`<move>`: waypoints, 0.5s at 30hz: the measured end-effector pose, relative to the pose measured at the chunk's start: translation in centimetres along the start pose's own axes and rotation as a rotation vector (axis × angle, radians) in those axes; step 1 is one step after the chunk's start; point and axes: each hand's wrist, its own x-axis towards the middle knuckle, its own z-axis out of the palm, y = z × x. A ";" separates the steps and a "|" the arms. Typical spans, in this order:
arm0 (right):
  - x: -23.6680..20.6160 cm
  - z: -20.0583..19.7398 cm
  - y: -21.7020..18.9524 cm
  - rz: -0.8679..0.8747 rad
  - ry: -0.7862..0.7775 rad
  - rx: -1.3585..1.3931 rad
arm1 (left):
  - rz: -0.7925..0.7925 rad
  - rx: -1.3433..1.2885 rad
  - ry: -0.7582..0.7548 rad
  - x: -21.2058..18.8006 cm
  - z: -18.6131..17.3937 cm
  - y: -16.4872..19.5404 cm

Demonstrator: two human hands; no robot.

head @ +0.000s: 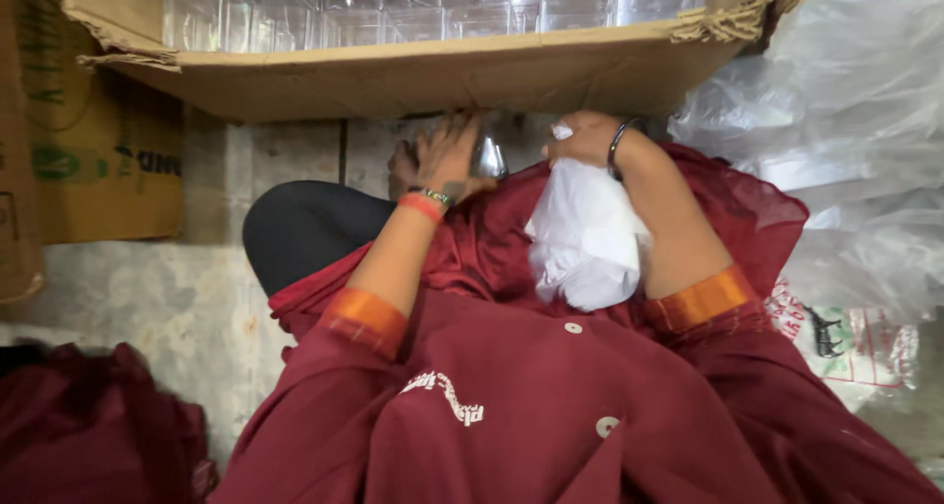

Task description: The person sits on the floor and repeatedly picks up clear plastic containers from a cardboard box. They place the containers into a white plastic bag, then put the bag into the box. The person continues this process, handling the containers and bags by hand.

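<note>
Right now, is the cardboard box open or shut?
Open: the cardboard box has no lid on top, and clear plastic containers show inside.
</note>
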 end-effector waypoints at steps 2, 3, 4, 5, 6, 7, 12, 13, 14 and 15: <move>0.7 0.3 0.8 0.043 0.067 -0.087 | -0.171 -0.047 -0.051 -0.9 0.7 -0.4; 1.2 0.7 0.7 0.106 0.037 -0.098 | -0.267 -0.217 0.035 -1.0 1.0 -0.5; 1.9 1.5 0.4 0.172 0.004 -0.107 | -0.362 -0.388 0.117 -1.2 1.5 -0.6; 2.4 2.2 0.1 0.239 -0.027 -0.117 | -0.455 -0.560 0.197 -1.2 1.8 -0.7; 3.3 3.5 -0.5 0.198 -0.033 -0.168 | -0.526 -0.599 0.163 -0.8 2.2 -0.9; 4.2 4.9 -1.3 0.157 -0.037 -0.224 | -0.596 -0.639 0.133 -0.3 2.7 -1.0; 5.6 7.4 -2.8 0.123 -0.176 -0.194 | -0.783 -1.171 -0.133 1.1 4.2 -2.4; 5.7 7.5 -2.9 0.162 -0.238 -0.227 | -0.770 -1.174 -0.155 1.0 4.4 -2.5; 5.7 7.4 -2.7 0.200 -0.297 -0.256 | -0.745 -1.148 -0.159 0.7 4.8 -2.5; 5.6 7.3 -2.7 0.180 -0.286 -0.307 | -0.721 -1.118 -0.164 0.3 5.1 -2.6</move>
